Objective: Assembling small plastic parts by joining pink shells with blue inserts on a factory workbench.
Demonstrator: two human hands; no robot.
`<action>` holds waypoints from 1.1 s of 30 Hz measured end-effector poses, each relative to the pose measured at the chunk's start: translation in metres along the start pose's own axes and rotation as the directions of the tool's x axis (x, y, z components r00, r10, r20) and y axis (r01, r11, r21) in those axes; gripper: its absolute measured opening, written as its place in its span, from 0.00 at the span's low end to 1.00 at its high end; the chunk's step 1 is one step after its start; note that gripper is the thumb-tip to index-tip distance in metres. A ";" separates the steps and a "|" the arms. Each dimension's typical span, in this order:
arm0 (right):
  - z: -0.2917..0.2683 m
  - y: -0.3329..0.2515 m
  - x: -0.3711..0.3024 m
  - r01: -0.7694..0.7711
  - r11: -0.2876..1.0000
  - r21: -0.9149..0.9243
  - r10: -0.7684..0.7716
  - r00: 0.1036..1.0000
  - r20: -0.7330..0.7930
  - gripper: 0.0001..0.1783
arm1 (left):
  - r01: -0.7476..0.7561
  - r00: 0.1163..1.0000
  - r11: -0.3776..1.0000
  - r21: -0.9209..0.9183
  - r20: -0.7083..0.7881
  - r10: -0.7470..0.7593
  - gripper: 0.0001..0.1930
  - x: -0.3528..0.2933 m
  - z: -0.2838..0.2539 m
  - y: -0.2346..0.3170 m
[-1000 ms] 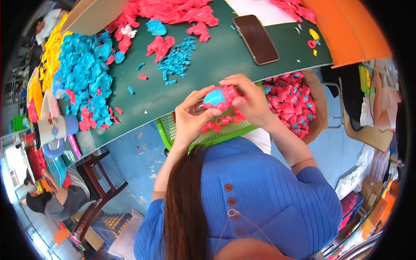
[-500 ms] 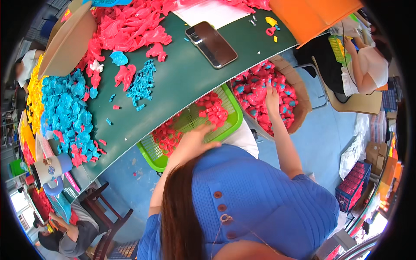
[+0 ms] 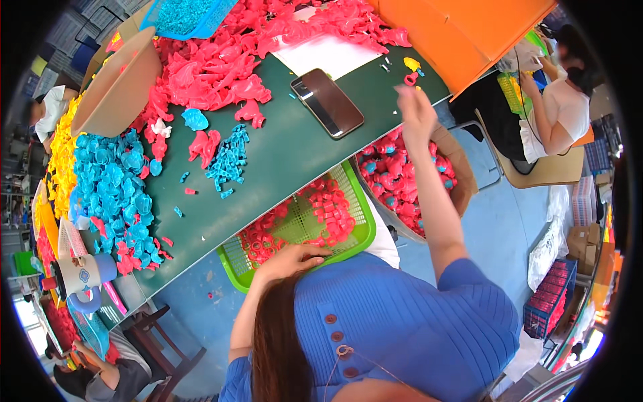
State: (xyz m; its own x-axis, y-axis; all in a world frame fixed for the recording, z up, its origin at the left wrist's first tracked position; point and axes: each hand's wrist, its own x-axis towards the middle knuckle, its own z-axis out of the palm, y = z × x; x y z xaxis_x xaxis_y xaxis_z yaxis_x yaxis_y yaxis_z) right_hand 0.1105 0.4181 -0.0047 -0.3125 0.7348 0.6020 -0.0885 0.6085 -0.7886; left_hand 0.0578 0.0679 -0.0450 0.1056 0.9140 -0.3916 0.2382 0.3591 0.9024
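Observation:
My left hand (image 3: 293,261) lies over the near rim of a green plastic basket (image 3: 365,242), its fingers stretched out and holding nothing I can see. Small red ring-like plastic parts (image 3: 335,218) fill much of that basket. Over the table's front edge, my right hand (image 3: 416,115) is raised, its fingertips smeared by motion close to a few small pink, yellow and blue pieces (image 3: 411,78). Whether anything is in it cannot be made out. Below that arm is a big carton (image 3: 462,189) full of red-and-blue plastic pieces (image 3: 395,175).
The green table (image 3: 281,157) carries a phone (image 3: 327,104), a heap of pink parts (image 3: 214,74), blue cups (image 3: 110,184), small blue pieces (image 3: 229,157) and a tilted beige basin (image 3: 117,84). An orange board (image 3: 462,33) stands far right. Co-workers sit at right and lower left.
My right hand has left the carton and moved up to the table's edge. My left hand has drawn back from above the basket's middle to its near rim.

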 end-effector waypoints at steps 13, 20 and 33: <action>0.090 0.076 0.125 0.458 0.779 -0.428 -0.355 0.885 0.301 0.15 | 0.049 0.975 0.920 -0.390 -0.183 -0.129 0.21 -0.026 0.002 -0.004; 0.092 0.016 0.092 -0.361 0.931 0.051 0.330 0.894 0.303 0.18 | -0.075 0.979 0.847 -0.527 -0.201 -0.038 0.19 -0.054 -0.033 0.011; 0.105 -0.098 -0.076 0.303 0.912 0.277 -0.407 0.752 0.518 0.17 | -0.711 0.557 0.497 -0.498 -0.830 -0.035 0.26 0.003 -0.065 0.052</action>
State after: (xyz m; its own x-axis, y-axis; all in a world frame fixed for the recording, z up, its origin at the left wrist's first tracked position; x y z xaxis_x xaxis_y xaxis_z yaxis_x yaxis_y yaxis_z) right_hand 0.0437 0.2710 0.0139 -0.6887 0.1496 0.7094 -0.4375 0.6945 -0.5712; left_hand 0.0073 0.1016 0.0121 -0.7507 0.6531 -0.1001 -0.4373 -0.3775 0.8163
